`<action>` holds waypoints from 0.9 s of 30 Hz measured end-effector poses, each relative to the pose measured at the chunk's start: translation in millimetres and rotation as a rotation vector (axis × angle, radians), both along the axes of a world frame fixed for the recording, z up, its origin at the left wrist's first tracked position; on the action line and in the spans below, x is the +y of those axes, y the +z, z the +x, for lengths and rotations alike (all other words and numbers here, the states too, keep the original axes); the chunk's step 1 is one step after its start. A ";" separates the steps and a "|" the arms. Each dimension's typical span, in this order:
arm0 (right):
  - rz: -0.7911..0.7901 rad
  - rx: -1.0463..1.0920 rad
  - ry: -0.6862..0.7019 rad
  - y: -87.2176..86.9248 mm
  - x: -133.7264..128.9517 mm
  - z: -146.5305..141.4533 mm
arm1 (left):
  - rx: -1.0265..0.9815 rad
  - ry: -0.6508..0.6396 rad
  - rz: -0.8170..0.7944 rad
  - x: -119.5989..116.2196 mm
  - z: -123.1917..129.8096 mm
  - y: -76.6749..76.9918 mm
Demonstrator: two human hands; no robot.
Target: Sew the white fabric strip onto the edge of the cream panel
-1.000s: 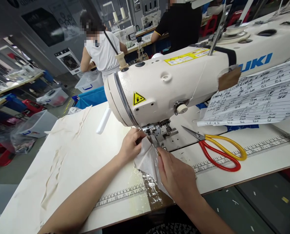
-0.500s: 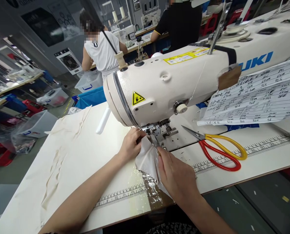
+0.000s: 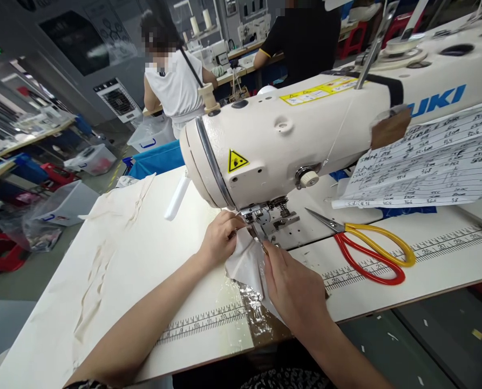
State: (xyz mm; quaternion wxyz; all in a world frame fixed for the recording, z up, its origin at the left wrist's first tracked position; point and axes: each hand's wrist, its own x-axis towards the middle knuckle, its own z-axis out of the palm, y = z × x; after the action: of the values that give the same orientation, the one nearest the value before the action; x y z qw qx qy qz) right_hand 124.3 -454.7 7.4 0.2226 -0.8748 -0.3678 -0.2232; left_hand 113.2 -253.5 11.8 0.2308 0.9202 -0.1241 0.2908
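Observation:
Beneath the head of a white sewing machine, my left hand pinches the upper left edge of a small white cloth. My right hand is closed round a small metal tool, whose tip points up and left toward the needle area. The cloth hangs between both hands, and its lower right part runs under my right hand. Red and yellow handled scissors lie on the table to the right of the machine's needle area.
Cream cloth strips lie on the white table at left. Lined paper with handwriting is at right. Beyond the machine are two people, one in a white top, one in black. Clear bins stand on the floor at left.
The whole view has shifted slightly, so the machine and scissors appear a little further right. Both hands keep nearly the same places and holds.

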 end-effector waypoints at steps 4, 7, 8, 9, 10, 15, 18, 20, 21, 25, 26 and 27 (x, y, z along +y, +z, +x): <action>-0.026 -0.029 -0.001 2.3 -2.6 -3.0 | -0.078 -0.099 0.195 -0.7 -0.1 3.9; -0.001 -0.035 0.016 4.6 -15.9 -14.5 | 0.008 -0.119 0.274 -1.6 -5.8 12.7; 0.026 -0.018 0.033 4.8 -23.2 -19.9 | 0.051 -0.125 0.297 -2.2 -8.6 16.1; 0.054 0.017 0.056 4.6 -31.6 -25.7 | 0.098 -0.128 0.323 -3.3 -11.5 19.2; 0.105 0.057 0.056 4.1 -40.8 -31.2 | 0.145 -0.124 0.353 -5.1 -14.4 22.0; 0.024 0.189 0.212 1.0 -78.6 -44.6 | 0.286 0.004 0.454 -25.4 -24.6 24.5; -0.025 0.121 0.247 1.9 -83.9 -40.9 | 0.295 0.075 0.447 -37.3 -28.8 19.1; -0.063 0.049 0.262 3.1 -82.3 -37.7 | 0.293 0.083 0.412 -39.9 -32.6 15.8; -0.076 0.016 0.266 3.5 -81.3 -36.6 | 0.294 0.075 0.387 -39.4 -34.7 14.6; -0.112 -0.058 0.255 2.5 -81.2 -35.6 | 0.307 0.008 0.287 -31.4 -41.3 12.9; -0.128 -0.071 0.259 2.1 -82.2 -35.6 | 0.311 -0.006 0.270 -29.5 -42.0 12.8; -0.146 -0.080 0.269 1.9 -83.0 -35.6 | 0.313 -0.016 0.260 -28.0 -42.4 12.5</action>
State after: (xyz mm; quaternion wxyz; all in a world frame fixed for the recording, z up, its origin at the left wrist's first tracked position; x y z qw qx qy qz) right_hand 88.7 -537.7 9.3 0.1715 -0.8220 -0.5054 -0.1989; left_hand 70.8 -281.5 24.2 0.1289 0.9752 -0.1306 0.1238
